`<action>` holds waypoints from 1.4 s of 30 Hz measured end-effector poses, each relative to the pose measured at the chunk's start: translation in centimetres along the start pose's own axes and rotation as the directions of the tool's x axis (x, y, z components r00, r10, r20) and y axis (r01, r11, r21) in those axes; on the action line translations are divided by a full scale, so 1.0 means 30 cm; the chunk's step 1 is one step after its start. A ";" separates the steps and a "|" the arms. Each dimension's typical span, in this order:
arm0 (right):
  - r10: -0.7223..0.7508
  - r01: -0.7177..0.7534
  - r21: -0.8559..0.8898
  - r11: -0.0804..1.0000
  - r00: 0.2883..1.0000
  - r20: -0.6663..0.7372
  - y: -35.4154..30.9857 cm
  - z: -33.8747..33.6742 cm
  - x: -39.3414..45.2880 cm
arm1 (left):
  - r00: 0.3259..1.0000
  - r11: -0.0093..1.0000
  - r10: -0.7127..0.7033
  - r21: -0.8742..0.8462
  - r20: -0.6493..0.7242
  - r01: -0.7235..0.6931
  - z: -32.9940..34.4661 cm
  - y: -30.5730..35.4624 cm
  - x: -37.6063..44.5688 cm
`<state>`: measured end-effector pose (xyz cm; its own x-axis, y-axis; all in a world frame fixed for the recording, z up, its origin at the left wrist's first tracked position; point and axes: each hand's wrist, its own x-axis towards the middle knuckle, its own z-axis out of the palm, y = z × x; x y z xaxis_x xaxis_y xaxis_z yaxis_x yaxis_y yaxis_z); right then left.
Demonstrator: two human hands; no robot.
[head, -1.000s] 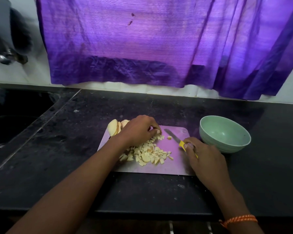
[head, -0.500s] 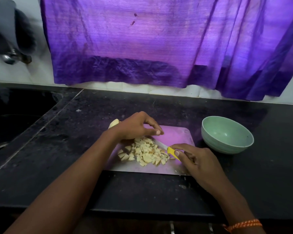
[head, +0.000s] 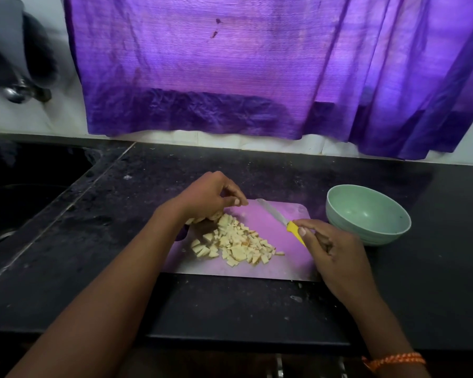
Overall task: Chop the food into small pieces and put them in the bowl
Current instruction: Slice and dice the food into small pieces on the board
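A pile of small pale chopped pieces lies in the middle of the pink cutting board. My left hand curls over the uncut slices at the board's far left corner and hides most of them. My right hand grips the yellow handle of a small knife. Its blade points away from me over bare board, to the right of the pile. A pale green bowl stands just right of the board with nothing visible inside.
The board lies on a black stone counter, close to its front edge. A dark sink is sunk into the counter at the left, with a metal tap above it. A purple curtain hangs behind.
The knife has drawn back from the pile to the right side of the board. My left hand's fingers have lifted off the board and curled over the slices.
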<state>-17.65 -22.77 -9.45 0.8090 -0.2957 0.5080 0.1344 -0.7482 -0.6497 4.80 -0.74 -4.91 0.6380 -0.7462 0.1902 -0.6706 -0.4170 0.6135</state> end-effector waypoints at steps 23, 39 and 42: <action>-0.010 0.016 -0.209 0.978 0.999 0.031 0.028 0.012 0.004 | 0.997 0.999 -0.012 0.036 0.075 0.009 0.002 0.067 -0.013; -0.034 0.037 -0.282 0.959 0.999 0.017 0.030 0.018 0.010 | 0.850 0.847 -0.524 0.068 -0.055 0.527 -0.191 -0.135 -0.082; -0.028 0.034 -0.288 0.957 0.999 0.025 0.029 0.019 0.010 | 0.847 0.847 -0.525 0.050 -0.079 0.529 -0.186 -0.132 -0.076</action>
<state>-16.97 -23.17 -10.18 0.8190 -0.2597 0.5116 -0.0088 -0.8973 -0.4414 8.12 5.51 -3.51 0.9227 -0.3723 -0.1003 -0.2492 -0.7743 0.5817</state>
